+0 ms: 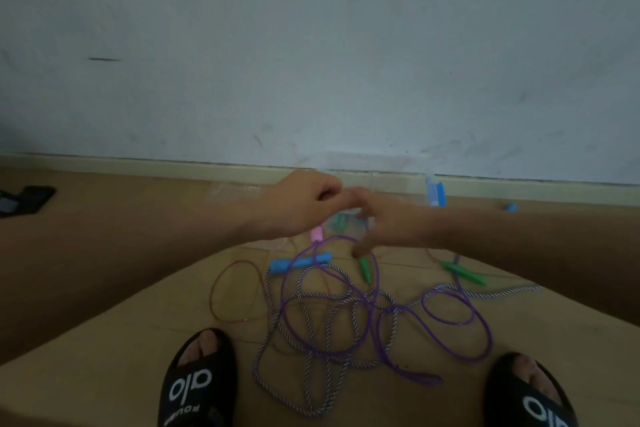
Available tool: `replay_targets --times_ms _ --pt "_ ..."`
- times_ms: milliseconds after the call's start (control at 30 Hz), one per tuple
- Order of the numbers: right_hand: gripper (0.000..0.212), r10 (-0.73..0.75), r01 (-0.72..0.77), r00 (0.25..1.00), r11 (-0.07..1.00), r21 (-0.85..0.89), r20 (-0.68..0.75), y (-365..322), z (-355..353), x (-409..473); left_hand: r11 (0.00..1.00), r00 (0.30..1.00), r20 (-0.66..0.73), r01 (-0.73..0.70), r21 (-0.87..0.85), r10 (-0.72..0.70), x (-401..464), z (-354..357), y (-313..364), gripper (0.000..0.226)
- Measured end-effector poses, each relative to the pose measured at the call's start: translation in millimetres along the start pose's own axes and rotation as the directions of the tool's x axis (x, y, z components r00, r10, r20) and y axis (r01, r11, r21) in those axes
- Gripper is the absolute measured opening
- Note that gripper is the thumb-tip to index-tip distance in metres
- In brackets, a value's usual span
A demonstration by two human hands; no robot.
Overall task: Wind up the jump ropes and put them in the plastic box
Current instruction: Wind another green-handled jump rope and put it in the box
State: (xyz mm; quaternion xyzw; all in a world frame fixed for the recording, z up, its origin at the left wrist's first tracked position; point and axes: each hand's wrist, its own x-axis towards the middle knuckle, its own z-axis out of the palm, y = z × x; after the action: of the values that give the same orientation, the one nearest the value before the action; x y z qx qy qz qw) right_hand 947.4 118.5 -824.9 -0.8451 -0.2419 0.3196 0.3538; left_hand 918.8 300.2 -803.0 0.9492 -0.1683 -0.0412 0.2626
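Note:
Several jump ropes lie tangled on the floor between my feet: a purple rope (pixel 381 315), a black-and-white braided rope (pixel 311 357) and a thin red rope (pixel 225 288). Blue handles (pixel 299 262), green handles (pixel 365 269) and a pink handle (pixel 317 234) lie near them. A clear plastic box (pixel 398 180) with a blue latch (pixel 434 191) stands against the wall. Both hands hover over it. My left hand (pixel 301 204) has curled fingers; what they hold is hidden. My right hand (pixel 391 222) has straight fingers touching the left hand's fingertips. Something teal (pixel 341 218) shows inside the box.
The wall and its skirting board (pixel 173 166) run close behind the box. My feet in black slides (pixel 197 381) flank the ropes. A dark object (pixel 24 199) lies at the far left, and a small blue item (pixel 510 207) by the skirting on the right.

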Motion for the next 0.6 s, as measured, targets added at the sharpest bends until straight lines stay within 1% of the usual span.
replay_targets --times_ms 33,67,100,133,167,200,233,267,300,333,367,400,433,467,500,533,567,600 --pt "0.049 -0.049 0.054 0.998 0.993 0.101 -0.045 -10.2 4.6 4.2 0.999 0.999 -0.019 -0.046 0.022 0.046 1.6 -0.4 7.0 0.034" --pt "0.02 -0.058 0.073 0.993 0.987 0.143 -0.104 -20.8 7.5 5.1 0.996 0.996 -0.051 -0.074 0.047 0.076 4.1 -2.1 10.4 0.03" --pt "0.007 -0.052 0.067 0.987 0.993 0.095 -0.154 -28.3 8.7 5.2 0.995 0.992 -0.091 -0.079 0.06 0.085 6.2 -5.8 12.1 0.029" --pt "0.018 -0.061 0.047 0.979 0.996 -0.073 -0.194 -31.3 8.5 4.9 0.995 0.99 -0.121 -0.067 0.071 0.075 7.6 -11.2 11.0 0.03" --pt "0.028 -0.104 0.042 0.974 0.956 -0.29 -0.2 -30.6 6.3 4.0 0.994 0.988 -0.138 -0.051 0.092 0.064 7.5 -17.9 8.1 0.031" --pt "0.036 -0.138 0.045 0.975 0.89 -0.454 -0.172 -26.0 3.5 1.7 0.993 0.988 -0.149 -0.034 0.115 0.051 6.9 -24.1 2.0 0.031" --pt "0.04 -0.133 0.044 0.984 0.819 -0.572 -0.115 -16.3 1.2 -0.4 0.992 0.985 -0.168 -0.004 0.128 0.026 5.1 -29.6 -5.5 0.031" --pt "0.041 -0.065 0.012 0.996 0.749 -0.663 -0.055 -3.2 -2.6 -3.7 0.992 0.979 -0.204 0.045 0.117 -0.02 2.9 -34.6 -14.4 0.032" --pt "0.039 0.061 -0.05 0.998 0.679 -0.733 -0.012 12.7 -7.6 -8.2 0.991 0.965 -0.25 0.101 0.084 -0.077 0.7 -39.1 -22.9 0.034" --pt "0.034 0.226 -0.127 0.974 0.607 -0.785 0.017 26.8 -12.5 -12.1 0.988 0.947 -0.293 0.15 0.037 -0.132 -1.0 -43.3 -30.2 0.037" --pt "0.031 0.374 -0.188 0.927 0.551 -0.813 0.039 36.9 -15.4 -16.9 0.984 0.93 -0.323 0.178 -0.015 -0.173 -2.9 -47.5 -34.2 0.04" --pt "0.038 0.473 -0.232 0.879 0.538 -0.81 0.062 42.7 -16.7 -20.4 0.981 0.918 -0.345 0.186 -0.06 -0.196 -4.0 -51.0 -35.3 0.042" --pt "0.058 0.5 -0.256 0.86 0.591 -0.765 0.099 42.4 -17.0 -22.1 0.98 0.911 -0.36 0.177 -0.095 -0.2 -4.5 -53.9 -33.0 0.042" --pt "0.081 0.441 -0.257 0.888 0.711 -0.654 0.13 35.7 -16.0 -21.7 0.98 0.91 -0.367 0.158 -0.12 -0.191 -4.4 -55.6 -28.7 0.042" --pt "0.095 0.316 -0.223 0.94 0.855 -0.468 0.129 24.5 -14.6 -18.2 0.983 0.915 -0.367 0.128 -0.131 -0.168 -4.6 -55.9 -21.4 0.041" --pt "0.097 0.163 -0.138 0.983 0.962 -0.236 0.088 9.9 -13.0 -14.9 0.987 0.923 -0.361 0.093 -0.132 -0.135 -4.6 -54.0 -12.6 0.041" --pt "0.09 0.041 -0.041 0.998 0.999 -0.009 0.04 -6.2 -11.5 -10.7 0.991 0.933 -0.348 0.055 -0.125 -0.096 -4.8 -50.7 -2.5 0.041" --pt "0.074 -0.049 0.049 0.999 0.984 0.172 -0.002 -21.6 -9.7 -6.5 0.993 0.942 -0.331 0.021 -0.113 -0.058 -4.5 -45.9 6.9 0.041"
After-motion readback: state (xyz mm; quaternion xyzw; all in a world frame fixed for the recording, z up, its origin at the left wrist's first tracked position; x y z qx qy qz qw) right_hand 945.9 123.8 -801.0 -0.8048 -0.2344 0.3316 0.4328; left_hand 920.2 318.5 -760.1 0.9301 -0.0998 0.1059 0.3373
